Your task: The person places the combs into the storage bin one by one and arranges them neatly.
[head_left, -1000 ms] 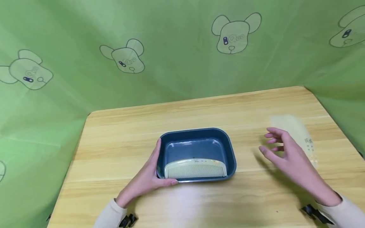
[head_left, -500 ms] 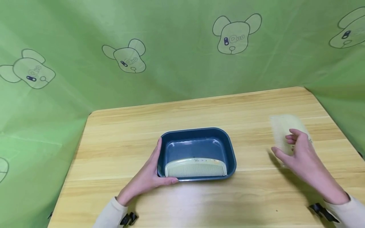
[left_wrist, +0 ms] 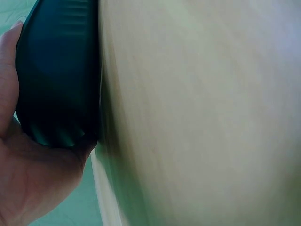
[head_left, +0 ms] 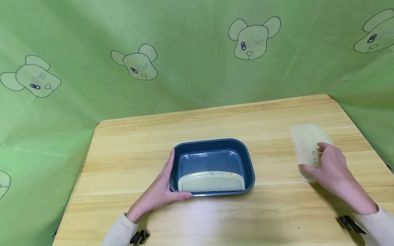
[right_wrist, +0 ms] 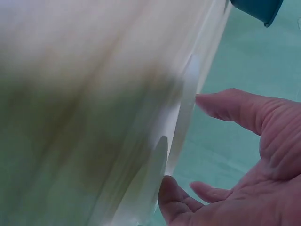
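A deep blue rectangular plastic container (head_left: 212, 160) sits mid-table. My left hand (head_left: 160, 188) grips its left end, thumb along the near rim and fingers on the left side; the left wrist view shows the palm against the container wall (left_wrist: 61, 70). Inside, along the near wall, a pale green comb (head_left: 212, 181) leans with its teeth down. To the right, a second pale comb (head_left: 303, 141) lies flat on the table, teeth facing left. My right hand (head_left: 333, 171) is over its near part, thumb by the teeth and fingers by the back, spread apart in the right wrist view.
The wood-grain table (head_left: 138, 143) has rounded far corners. Green cloth (head_left: 191, 85) printed with cartoon bear-like heads hangs behind and at both sides. In the right wrist view the container's corner (right_wrist: 258, 9) shows at the top.
My right hand has moved right and down from beside the flat comb to its near part, its fingers now lower. The left hand and the container have stayed in place.
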Tool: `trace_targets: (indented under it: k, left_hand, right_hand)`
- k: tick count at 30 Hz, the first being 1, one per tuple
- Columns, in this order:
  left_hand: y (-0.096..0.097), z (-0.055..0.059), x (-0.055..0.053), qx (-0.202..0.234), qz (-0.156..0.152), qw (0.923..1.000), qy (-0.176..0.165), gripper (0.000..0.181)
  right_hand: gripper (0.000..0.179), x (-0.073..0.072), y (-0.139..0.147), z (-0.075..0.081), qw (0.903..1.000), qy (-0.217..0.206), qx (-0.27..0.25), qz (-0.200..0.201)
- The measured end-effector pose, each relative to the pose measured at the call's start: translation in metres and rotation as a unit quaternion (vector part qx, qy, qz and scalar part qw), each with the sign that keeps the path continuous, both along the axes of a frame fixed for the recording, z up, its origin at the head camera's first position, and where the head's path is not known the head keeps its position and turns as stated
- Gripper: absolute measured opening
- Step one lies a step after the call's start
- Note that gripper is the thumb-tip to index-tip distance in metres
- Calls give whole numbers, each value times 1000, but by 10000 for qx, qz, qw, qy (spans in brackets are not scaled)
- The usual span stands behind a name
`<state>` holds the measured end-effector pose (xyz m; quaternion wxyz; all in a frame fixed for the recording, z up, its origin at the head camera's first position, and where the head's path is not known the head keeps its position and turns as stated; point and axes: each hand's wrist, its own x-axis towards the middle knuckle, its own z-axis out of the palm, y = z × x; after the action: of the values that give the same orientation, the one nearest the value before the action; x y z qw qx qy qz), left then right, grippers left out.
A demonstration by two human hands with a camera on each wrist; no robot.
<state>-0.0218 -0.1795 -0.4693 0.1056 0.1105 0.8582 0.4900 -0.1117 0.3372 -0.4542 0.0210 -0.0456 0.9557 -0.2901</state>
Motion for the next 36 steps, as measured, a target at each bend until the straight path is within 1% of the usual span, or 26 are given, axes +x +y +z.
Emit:
trace_targets:
  k: [3,7,15,20,23,31,36]
  left_hand:
    - [0,0,0,19,18,10000,-10,146]
    - [0,0,0,21,16,10000,-11,146]
    - [0,-1,0,42,8,10000,6,147]
    - [-1,-2,0,79,-9,10000,45,148]
    - [0,-2,-1,91,-2,10000,32,148]
    - [1,-2,0,59,31,10000,-27,148]
    - [1,-1,0,28,28,10000,-33,147]
  right_hand:
    - [99,0,0,1,9999,-2,89,64]
    - [97,0,-3,4,9995,-104,215,191]
    - [94,-5,-8,11,9959,-671,449,398]
    - [93,-5,-9,11,9943,-855,456,442]
    - [94,-5,-9,10,9945,-869,421,399]
    - [96,-5,-10,6,9958,-752,386,355]
    - [95,-6,-12,5,9963,-658,279,479]
